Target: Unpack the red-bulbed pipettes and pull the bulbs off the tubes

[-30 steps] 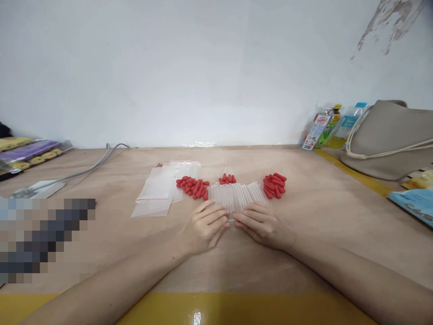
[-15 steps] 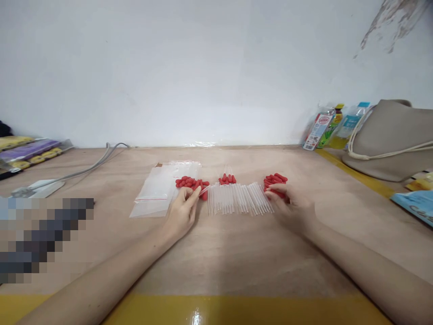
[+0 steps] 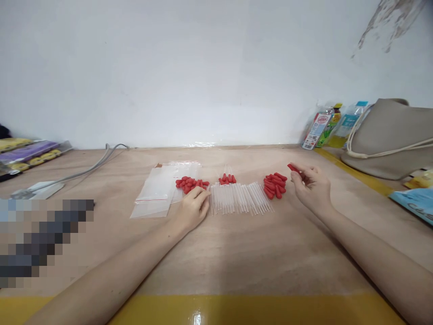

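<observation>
My right hand (image 3: 313, 187) is raised to the right of a pile of red rubber bulbs (image 3: 275, 184), pinching one red rubber bulb (image 3: 293, 169) between thumb and fingertips. At the left end of a row of clear dropper tubes (image 3: 237, 198), my left hand (image 3: 194, 207) has its fingers closed on a tube there, though they mostly cover it. Another heap of red bulbs (image 3: 189, 183) lies just behind that hand. Behind the row lie several droppers (image 3: 228, 178) with red bulbs fitted on clear tubes.
Clear zip bags (image 3: 154, 183) lie flat left of the bulbs. A grey cable (image 3: 91, 168) runs to a white power strip (image 3: 43, 189). On the right stand a carton (image 3: 317, 131), bottles (image 3: 348, 126) and a beige bag (image 3: 389, 140). A blue packet (image 3: 414, 205) lies at the right edge.
My right hand has moved right and up, away from the right pile, with a red bulb in its fingers. My left hand has shifted slightly right and toward me.
</observation>
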Available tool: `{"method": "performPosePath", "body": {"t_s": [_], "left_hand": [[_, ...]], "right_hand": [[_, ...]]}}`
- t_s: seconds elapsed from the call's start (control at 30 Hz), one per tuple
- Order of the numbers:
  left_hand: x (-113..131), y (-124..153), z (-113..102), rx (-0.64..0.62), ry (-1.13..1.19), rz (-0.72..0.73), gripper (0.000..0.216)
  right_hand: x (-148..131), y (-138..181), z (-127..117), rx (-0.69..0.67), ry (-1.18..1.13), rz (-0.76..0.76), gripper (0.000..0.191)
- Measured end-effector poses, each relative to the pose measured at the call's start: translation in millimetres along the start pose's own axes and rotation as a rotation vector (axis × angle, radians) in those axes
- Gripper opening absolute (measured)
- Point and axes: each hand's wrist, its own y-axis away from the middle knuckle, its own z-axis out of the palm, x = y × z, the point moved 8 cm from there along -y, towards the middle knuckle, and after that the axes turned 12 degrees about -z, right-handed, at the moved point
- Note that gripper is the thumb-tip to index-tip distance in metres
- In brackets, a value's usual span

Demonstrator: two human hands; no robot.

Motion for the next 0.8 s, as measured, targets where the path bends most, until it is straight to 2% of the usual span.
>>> {"method": "performPosePath", "body": {"t_s": [0.13, 0.2, 0.33, 0.57, 0.63, 0.8], "left_hand": [[1.4, 1.3, 4.3, -0.061, 0.067, -0.031, 0.022], [2.8, 2.1, 4.6, -0.078, 0.083, -0.031, 0.024], [4.3, 3.1, 1.9, -0.072, 0.115, -0.018, 0.024], [6.9, 4.0, -0.3, -0.081, 0.107, 0.003, 0.019], [8.1, 3.9, -0.7, -0.085, 0.104, 0.007, 0.019], [9.9, 3.5, -1.0, -0.096, 0.1, 0.013, 0.017]], "right_hand": [[26.8, 6.0, 5.4, -0.04, -0.078, 0.174, 0.028], [33.8, 8.0, 8.5, -0.061, -0.095, 0.208, 0.028], [26.2, 6.7, 12.4, -0.136, -0.018, 0.098, 0.02], [-16.6, 10.8, 23.4, -0.311, -0.03, -0.249, 0.011], [-16.7, 10.4, 23.0, -0.299, -0.006, -0.261, 0.012], [11.0, 5.7, 17.2, -0.188, 0.038, -0.097, 0.016]]}}
